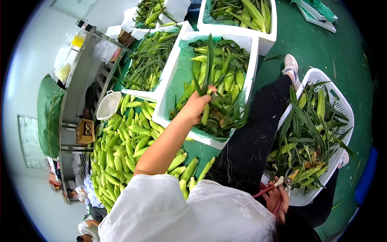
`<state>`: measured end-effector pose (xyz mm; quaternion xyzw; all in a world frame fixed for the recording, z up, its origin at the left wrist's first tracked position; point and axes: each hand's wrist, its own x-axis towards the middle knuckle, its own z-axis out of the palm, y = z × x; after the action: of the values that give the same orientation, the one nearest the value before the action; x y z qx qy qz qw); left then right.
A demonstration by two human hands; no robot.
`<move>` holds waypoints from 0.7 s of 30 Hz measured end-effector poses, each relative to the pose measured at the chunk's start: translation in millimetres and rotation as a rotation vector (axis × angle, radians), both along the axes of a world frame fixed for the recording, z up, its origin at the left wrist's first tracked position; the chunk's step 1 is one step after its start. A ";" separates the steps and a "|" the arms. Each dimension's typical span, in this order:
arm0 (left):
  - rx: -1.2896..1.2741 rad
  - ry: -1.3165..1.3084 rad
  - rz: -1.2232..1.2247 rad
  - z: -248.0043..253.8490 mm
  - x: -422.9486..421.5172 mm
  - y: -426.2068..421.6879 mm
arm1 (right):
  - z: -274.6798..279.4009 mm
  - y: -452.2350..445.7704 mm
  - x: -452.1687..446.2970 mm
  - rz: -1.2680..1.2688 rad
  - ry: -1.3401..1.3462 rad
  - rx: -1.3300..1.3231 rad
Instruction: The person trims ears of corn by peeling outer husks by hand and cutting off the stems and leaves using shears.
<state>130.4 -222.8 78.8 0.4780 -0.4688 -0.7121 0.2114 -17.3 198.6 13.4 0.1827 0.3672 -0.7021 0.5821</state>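
My left hand [198,103] reaches over a white foam box [252,60] lined with green film. Its fingers are closed round a green corn ear [206,113] with a long leaf standing up from it. More husked ears and loose leaves lie around it in the box. Low on the right, my right hand [278,198] is closed on red-handled shears [278,184], with their metal end beside the rim of a white basket [349,115]. Leafy corn [320,107] and loose leaves fill that basket.
A large pile of corn ears [117,155] covers the floor at left. Other foam boxes [264,39] with corn and leaves stand beyond. A metal rack [69,86], a small white basket [109,105] and another person [89,228] are at left.
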 end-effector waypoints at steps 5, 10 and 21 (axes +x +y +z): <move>-0.161 0.201 -0.008 93.4 -74.2 36.7 | 8.1 -9.2 -6.1 0.047 0.063 -0.013; -0.241 0.543 -0.311 128.8 -152.9 124.7 | 4.7 -10.0 -4.0 0.003 0.051 -0.059; -1.308 -0.157 -0.928 -36.7 -250.7 212.0 | -9.7 29.5 -5.2 -0.086 0.027 0.008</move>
<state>-120.2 -10.8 42.1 0.0627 -0.9550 -0.2730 0.0974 -22.5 228.1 3.7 0.1911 0.3696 -0.7274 0.5457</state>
